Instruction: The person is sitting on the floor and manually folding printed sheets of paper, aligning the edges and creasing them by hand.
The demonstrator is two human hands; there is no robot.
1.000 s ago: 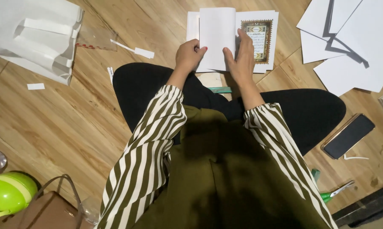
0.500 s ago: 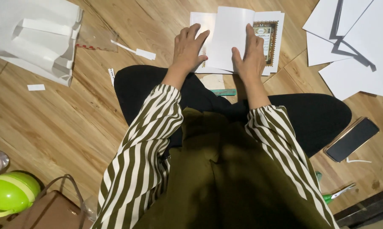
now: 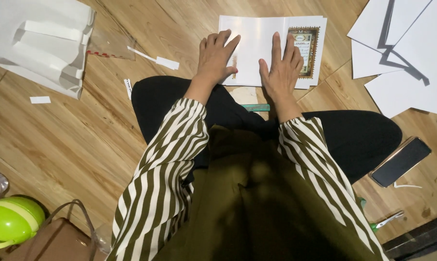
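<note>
Since a second ago, when our right hand held a white leaf half upright, we have brought that leaf down, and both palms have settled flat on it. Our left hand (image 3: pixel 217 57) now rests on the left part of the folded white sheet (image 3: pixel 257 48), fingers extended and slightly spread, with the thumb angled out toward the middle. Our right hand (image 3: pixel 281 67) lies just beside it, fingers straight and close together, the fingertips touching the edge of the printed page with the ornate border (image 3: pixel 305 48) that shows from under the white sheet. Neither hand pinches anything; both simply bear down.

We judge that the hands lie this way to keep the paper flat against the wooden floor (image 3: pixel 83 140) and to firm its fold, since open palms spread the pressure across it. The sheet sits directly ahead of our crossed legs, within easy reach.

A green-edged ruler (image 3: pixel 256 107) peeks out between our knees and the sheet. To our right, loose white sheets (image 3: pixel 402 58) overlap in a pile, and a dark phone (image 3: pixel 400 162) lies by our knee. Up at the left sits a stack of folded white paper (image 3: pixel 34 43), with small paper strips (image 3: pixel 155 59) near it. A lime-green container (image 3: pixel 10 222) and a brown bag (image 3: pixel 54 241) stand at the lower left.
</note>
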